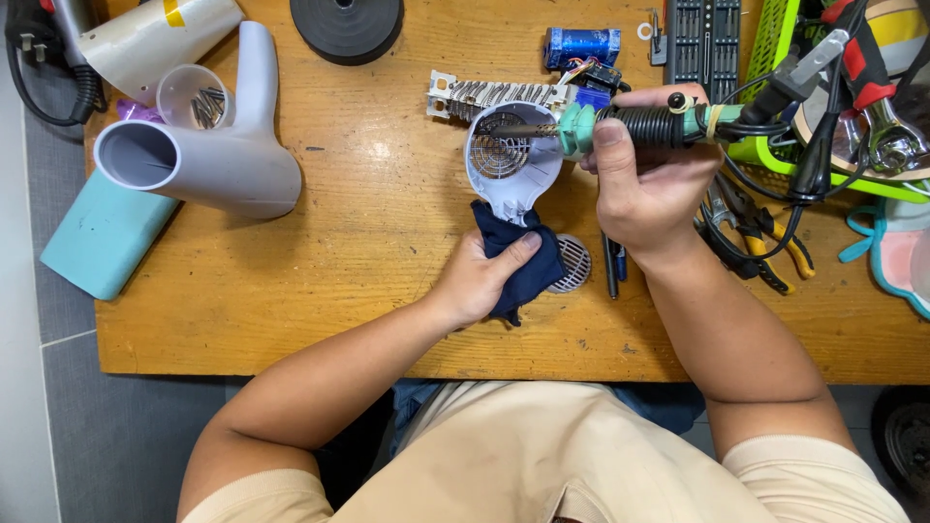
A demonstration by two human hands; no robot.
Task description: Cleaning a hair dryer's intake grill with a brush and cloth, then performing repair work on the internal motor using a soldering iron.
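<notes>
My right hand (644, 174) grips a soldering iron (635, 124) with a black ribbed grip and green collar; its metal tip points left over the grille of a pale grey hair dryer part (511, 160). My left hand (480, 281) pinches a dark blue cloth (528, 266) wrapped around that part's lower stem. Behind the part lies a heating element frame (494, 95) with coloured wires and a blue motor (581, 46). A round mesh grille (573, 263) lies beside the cloth.
A lilac hair dryer shell (218, 155) lies at the left, by a clear cup of screws (194, 95) and a teal box (107, 232). Pliers (760, 232), black cables, a green basket (775, 48) and a bit set (704, 34) crowd the right. A black disc (347, 24) sits at the back.
</notes>
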